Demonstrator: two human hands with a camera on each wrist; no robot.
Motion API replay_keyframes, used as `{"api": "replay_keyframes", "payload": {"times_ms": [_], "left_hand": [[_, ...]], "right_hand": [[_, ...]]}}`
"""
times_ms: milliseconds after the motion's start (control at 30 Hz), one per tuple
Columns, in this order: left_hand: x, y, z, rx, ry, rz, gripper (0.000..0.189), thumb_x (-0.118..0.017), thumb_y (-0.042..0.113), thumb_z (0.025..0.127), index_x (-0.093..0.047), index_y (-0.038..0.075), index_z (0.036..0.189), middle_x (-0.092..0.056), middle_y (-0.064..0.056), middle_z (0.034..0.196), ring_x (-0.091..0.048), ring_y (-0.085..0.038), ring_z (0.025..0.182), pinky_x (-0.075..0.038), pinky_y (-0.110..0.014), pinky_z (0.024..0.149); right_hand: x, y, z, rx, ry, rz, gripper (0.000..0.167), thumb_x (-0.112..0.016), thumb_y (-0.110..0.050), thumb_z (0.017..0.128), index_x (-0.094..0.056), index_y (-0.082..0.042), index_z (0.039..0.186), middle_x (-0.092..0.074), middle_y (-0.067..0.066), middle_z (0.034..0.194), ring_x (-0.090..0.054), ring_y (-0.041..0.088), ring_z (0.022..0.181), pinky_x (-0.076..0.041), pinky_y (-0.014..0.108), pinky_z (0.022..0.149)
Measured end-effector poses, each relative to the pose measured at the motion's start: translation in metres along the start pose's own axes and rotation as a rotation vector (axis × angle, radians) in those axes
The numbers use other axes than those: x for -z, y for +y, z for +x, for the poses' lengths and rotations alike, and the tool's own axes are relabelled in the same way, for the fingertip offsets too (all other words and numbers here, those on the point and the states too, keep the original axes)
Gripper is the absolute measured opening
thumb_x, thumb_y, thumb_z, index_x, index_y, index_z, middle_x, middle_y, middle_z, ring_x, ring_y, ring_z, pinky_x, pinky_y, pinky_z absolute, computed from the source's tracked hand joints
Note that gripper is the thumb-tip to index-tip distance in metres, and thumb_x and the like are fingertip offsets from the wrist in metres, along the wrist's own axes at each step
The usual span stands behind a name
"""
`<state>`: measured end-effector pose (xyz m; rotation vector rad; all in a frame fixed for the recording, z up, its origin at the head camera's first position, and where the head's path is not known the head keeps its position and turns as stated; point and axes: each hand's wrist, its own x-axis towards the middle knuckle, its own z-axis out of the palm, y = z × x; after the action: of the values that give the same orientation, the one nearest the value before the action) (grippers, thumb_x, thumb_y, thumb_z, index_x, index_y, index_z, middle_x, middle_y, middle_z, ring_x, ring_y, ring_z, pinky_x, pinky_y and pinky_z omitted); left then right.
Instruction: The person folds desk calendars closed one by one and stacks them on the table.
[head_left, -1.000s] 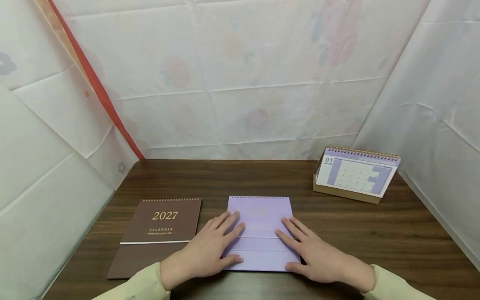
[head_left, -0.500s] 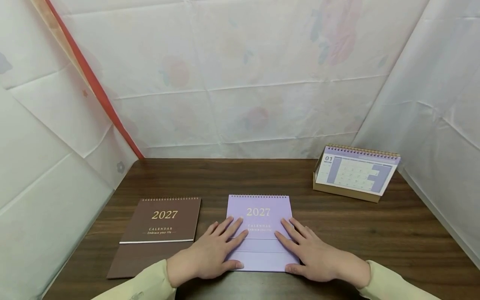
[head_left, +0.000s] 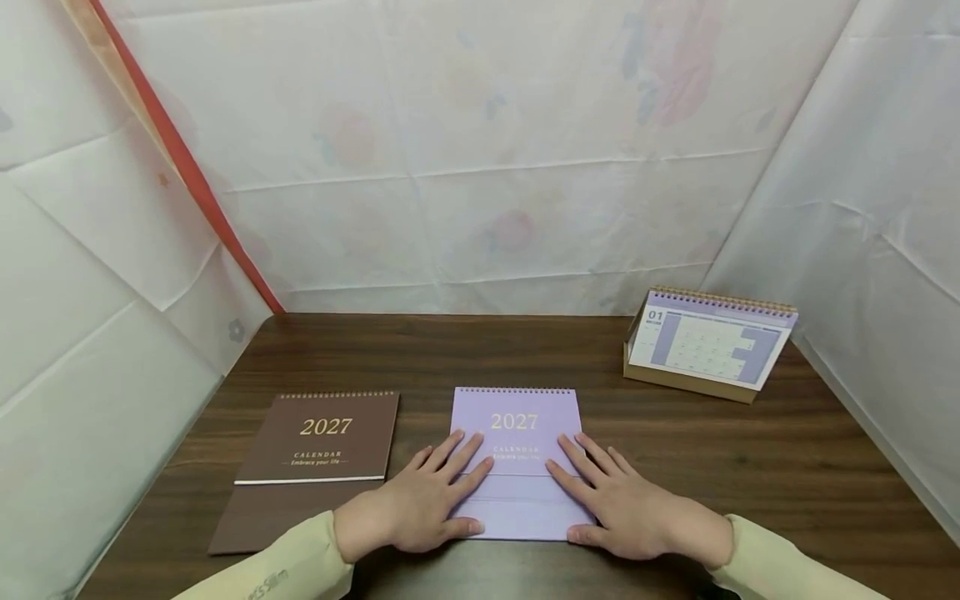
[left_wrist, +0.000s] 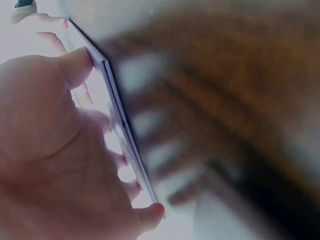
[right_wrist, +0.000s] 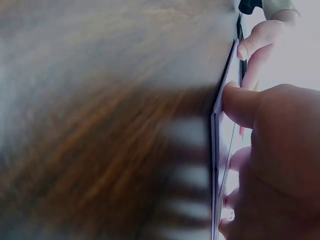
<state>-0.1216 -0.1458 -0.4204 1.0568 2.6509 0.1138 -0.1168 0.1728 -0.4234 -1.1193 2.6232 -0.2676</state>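
Observation:
A lilac 2027 desk calendar (head_left: 517, 492) lies flat on the dark wood table, its spiral binding at the far edge. My left hand (head_left: 423, 504) rests on its left side with fingers spread and straight. On the right side my right hand (head_left: 633, 508) lies the same way, thumb at the near corner. Both wrist views show the thin edge of the lilac calendar under the fingertips, close against the table. The left wrist view has the left palm (left_wrist: 60, 140) in front; the right wrist view has the right thumb (right_wrist: 242, 105) on the cover.
A brown 2027 calendar (head_left: 322, 442) lies flat at the left, partly behind the left sleeve. At the back right a calendar (head_left: 708, 346) stands propped open on a January page. White patterned cloth (head_left: 480, 167) hangs behind and at both sides of the wooden table (head_left: 450, 350).
The left hand has shifted slightly right and farther onto the lilac calendar. Its gold lettering, washed out by glare before, now reads clearly. The right hand stays nearly in place.

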Motion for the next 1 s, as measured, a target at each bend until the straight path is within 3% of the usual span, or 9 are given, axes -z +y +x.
{"api": "replay_keyframes", "payload": {"times_ms": [133,333,500,733,867,1000], "left_hand": [[0.000,0.000,0.002,0.000,0.076,0.004,0.074,-0.047,0.062,0.097,-0.031,0.022,0.158,-0.015,-0.008,0.165,-0.012,-0.035,0.150,-0.030,-0.061,0.109],[0.000,-0.004,0.010,0.000,0.284,-0.025,0.054,-0.062,0.050,0.095,-0.060,0.017,0.137,-0.045,-0.011,0.149,-0.042,-0.034,0.134,-0.045,-0.053,0.099],[0.007,-0.011,0.010,0.073,0.373,-0.109,0.041,-0.068,0.042,0.092,-0.067,0.013,0.122,-0.056,-0.010,0.132,-0.051,-0.028,0.120,-0.047,-0.047,0.095],[0.014,-0.023,0.005,0.246,0.390,-0.282,0.039,-0.072,0.035,0.090,-0.069,0.005,0.115,-0.060,-0.004,0.109,-0.056,-0.023,0.105,-0.049,-0.044,0.087],[0.016,-0.028,0.003,0.306,0.351,-0.424,0.039,-0.072,0.035,0.089,-0.069,0.002,0.109,-0.060,-0.003,0.099,-0.058,-0.018,0.092,-0.049,-0.041,0.083],[0.015,-0.030,0.004,0.349,0.320,-0.537,0.031,-0.072,0.036,0.089,-0.069,0.007,0.100,-0.057,0.001,0.092,-0.055,-0.013,0.084,-0.047,-0.036,0.079]], "right_hand": [[0.000,0.002,0.001,-0.008,0.065,-0.006,0.075,-0.051,-0.060,0.097,-0.036,-0.016,0.156,-0.016,0.017,0.164,-0.012,0.042,0.148,-0.025,0.063,0.110],[0.003,0.004,0.008,-0.056,0.175,0.028,0.060,-0.064,-0.046,0.095,-0.054,-0.013,0.145,-0.035,0.013,0.156,-0.030,0.034,0.142,-0.037,0.051,0.108],[0.005,0.003,0.007,-0.111,0.196,0.077,0.055,-0.066,-0.041,0.095,-0.057,-0.011,0.141,-0.038,0.015,0.153,-0.034,0.032,0.139,-0.040,0.050,0.105],[0.009,0.007,-0.001,-0.169,0.221,0.138,0.051,-0.064,-0.041,0.097,-0.058,-0.015,0.141,-0.035,0.020,0.155,-0.034,0.036,0.138,-0.042,0.054,0.102],[0.010,0.008,-0.003,-0.193,0.193,0.180,0.054,-0.062,-0.044,0.098,-0.056,-0.015,0.143,-0.035,0.021,0.155,-0.032,0.038,0.140,-0.040,0.056,0.102],[0.009,0.008,-0.003,-0.203,0.167,0.212,0.057,-0.062,-0.046,0.097,-0.055,-0.014,0.144,-0.034,0.021,0.156,-0.030,0.039,0.141,-0.037,0.058,0.104]]}}
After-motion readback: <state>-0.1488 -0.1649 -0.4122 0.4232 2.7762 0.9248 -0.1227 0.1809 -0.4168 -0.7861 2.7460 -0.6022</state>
